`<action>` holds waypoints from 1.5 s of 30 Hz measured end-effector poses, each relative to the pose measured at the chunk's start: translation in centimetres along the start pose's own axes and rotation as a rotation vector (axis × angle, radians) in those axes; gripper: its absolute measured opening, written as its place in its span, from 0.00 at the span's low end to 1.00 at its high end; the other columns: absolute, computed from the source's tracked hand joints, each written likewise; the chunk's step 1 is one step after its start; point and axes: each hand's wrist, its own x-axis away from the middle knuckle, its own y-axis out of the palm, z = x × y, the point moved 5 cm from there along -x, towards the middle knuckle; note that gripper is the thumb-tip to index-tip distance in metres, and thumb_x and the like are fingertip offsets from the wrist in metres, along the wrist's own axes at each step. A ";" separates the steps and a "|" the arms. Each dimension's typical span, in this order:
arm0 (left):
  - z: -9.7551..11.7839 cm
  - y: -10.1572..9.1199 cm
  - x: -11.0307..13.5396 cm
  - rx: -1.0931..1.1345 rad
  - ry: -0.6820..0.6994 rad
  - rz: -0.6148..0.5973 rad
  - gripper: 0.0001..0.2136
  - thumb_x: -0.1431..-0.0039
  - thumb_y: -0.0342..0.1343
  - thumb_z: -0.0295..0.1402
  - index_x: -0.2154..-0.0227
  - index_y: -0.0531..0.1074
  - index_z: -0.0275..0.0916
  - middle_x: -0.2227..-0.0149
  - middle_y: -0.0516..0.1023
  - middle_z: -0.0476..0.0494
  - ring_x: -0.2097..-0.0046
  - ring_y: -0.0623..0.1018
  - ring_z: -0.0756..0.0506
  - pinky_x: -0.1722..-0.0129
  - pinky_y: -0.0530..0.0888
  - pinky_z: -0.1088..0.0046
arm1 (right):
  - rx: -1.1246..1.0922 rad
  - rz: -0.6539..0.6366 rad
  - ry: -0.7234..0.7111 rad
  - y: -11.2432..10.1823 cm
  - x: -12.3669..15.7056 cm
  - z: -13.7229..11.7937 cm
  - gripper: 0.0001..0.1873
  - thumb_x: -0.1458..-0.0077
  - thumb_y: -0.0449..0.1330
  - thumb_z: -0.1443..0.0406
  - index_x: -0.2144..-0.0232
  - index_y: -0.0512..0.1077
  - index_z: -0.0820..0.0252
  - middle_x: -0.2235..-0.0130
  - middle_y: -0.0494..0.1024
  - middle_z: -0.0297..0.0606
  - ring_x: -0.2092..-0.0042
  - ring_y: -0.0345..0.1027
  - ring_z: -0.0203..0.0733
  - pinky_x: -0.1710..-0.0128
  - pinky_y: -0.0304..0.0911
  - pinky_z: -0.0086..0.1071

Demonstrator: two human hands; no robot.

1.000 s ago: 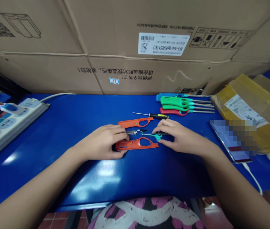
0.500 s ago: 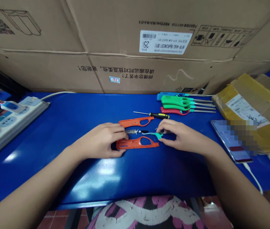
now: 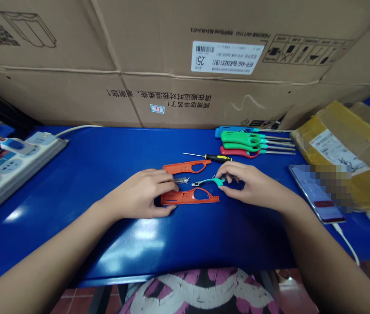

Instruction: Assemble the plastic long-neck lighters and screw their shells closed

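My left hand (image 3: pixel 148 192) is closed around the rear end of the nearer orange lighter shell half (image 3: pixel 189 197), thumb on the near side. Its fingers also reach over a clear lighter gas tank (image 3: pixel 181 180), whose tip pokes out to the right. Between thumb and fingers, my right hand (image 3: pixel 242 181) pinches a teal lighter trigger (image 3: pixel 219 182). A small dark igniter piece with thin wires (image 3: pixel 199 183) stretches left from the trigger, apart from the tank. Beyond the tank lies the other orange shell half (image 3: pixel 185 167), close to my left fingertips.
A yellow-black screwdriver (image 3: pixel 218 158) lies behind the parts. Several assembled lighters (image 3: pixel 240 139) are stacked at the back right, near a taped carton (image 3: pixel 351 152) and a phone (image 3: pixel 315 192). A power strip (image 3: pixel 18 165) runs along the left. A large cardboard box (image 3: pixel 158 65) walls off the back.
The igniter piece has shifted right and a little nearer, widening its distance from the tank tip. My left hand and the nearer orange shell half have moved slightly right.
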 end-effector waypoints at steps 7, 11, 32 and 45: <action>0.1 0.2 -0.1 -0.013 -0.014 0.004 0.12 0.40 0.59 0.40 0.57 0.76 0.40 0.58 0.80 0.44 0.59 0.79 0.42 0.57 0.74 0.63 | -0.072 -0.092 0.116 -0.1 0.1 0.3 0.06 0.43 0.60 0.67 0.61 0.70 0.56 0.66 0.72 0.33 0.69 0.65 0.35 0.69 0.65 0.30; 0.4 0.5 -0.3 -0.008 -0.020 0.040 0.13 0.39 0.57 0.42 0.57 0.76 0.40 0.58 0.80 0.44 0.58 0.79 0.41 0.57 0.73 0.63 | -0.021 -0.143 0.168 0.1 0.3 0.4 0.10 0.47 0.58 0.71 0.61 0.70 0.57 0.69 0.71 0.31 0.71 0.65 0.35 0.71 0.63 0.30; 1.8 1.1 -6.1 0.021 -0.132 -0.004 0.10 0.35 0.56 0.31 0.52 0.77 0.41 0.53 0.78 0.42 0.50 0.76 0.39 0.51 0.75 0.59 | -0.138 0.048 0.162 0.0 -0.3 2.0 0.04 0.39 0.54 0.66 0.60 0.63 0.56 0.65 0.68 0.32 0.68 0.63 0.35 0.69 0.58 0.28; 3.5 0.8 -8.0 -0.098 0.089 0.134 0.08 0.31 0.52 0.30 0.60 0.77 0.37 0.61 0.81 0.44 0.59 0.81 0.44 0.58 0.76 0.67 | 0.246 0.053 0.244 -1.6 0.3 2.5 0.05 0.32 0.45 0.65 0.60 0.60 0.57 0.59 0.73 0.42 0.63 0.66 0.43 0.64 0.56 0.34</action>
